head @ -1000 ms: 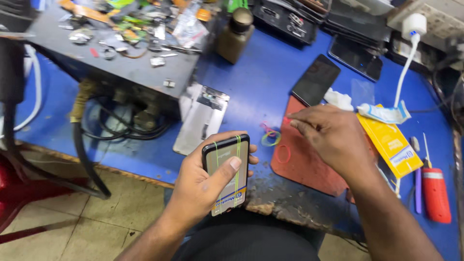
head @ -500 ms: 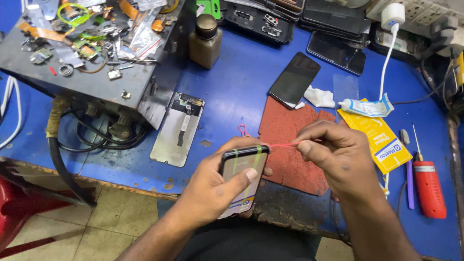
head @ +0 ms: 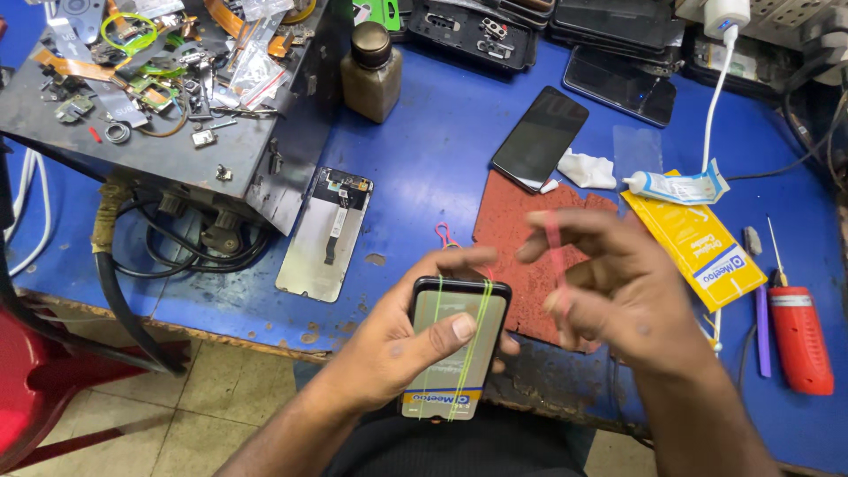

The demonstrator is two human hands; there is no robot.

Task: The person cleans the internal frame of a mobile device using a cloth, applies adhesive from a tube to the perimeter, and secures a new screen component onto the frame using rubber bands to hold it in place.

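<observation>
My left hand (head: 402, 340) grips a phone (head: 452, 349) upright over the bench's front edge, thumb pressed on its pale screen. Two thin green rubber bands run lengthwise over the phone. My right hand (head: 618, 283), blurred, is just right of the phone with a pink rubber band (head: 555, 243) stretched over its spread fingers. Beneath the right hand lies a reddish-brown mat (head: 512, 221) on the blue bench (head: 442, 141).
A detached phone back panel (head: 325, 234) lies left of the mat, a dark phone (head: 539, 137) behind it. A brown bottle (head: 371, 71), a glue tube (head: 676, 187), a yellow packet (head: 707, 252), a red tool (head: 799, 336) and a cluttered metal tray (head: 150, 79) surround them.
My right hand has lifted off the mat with the pink band and spread it across its fingers next to the phone. The phone has stayed in my left hand.
</observation>
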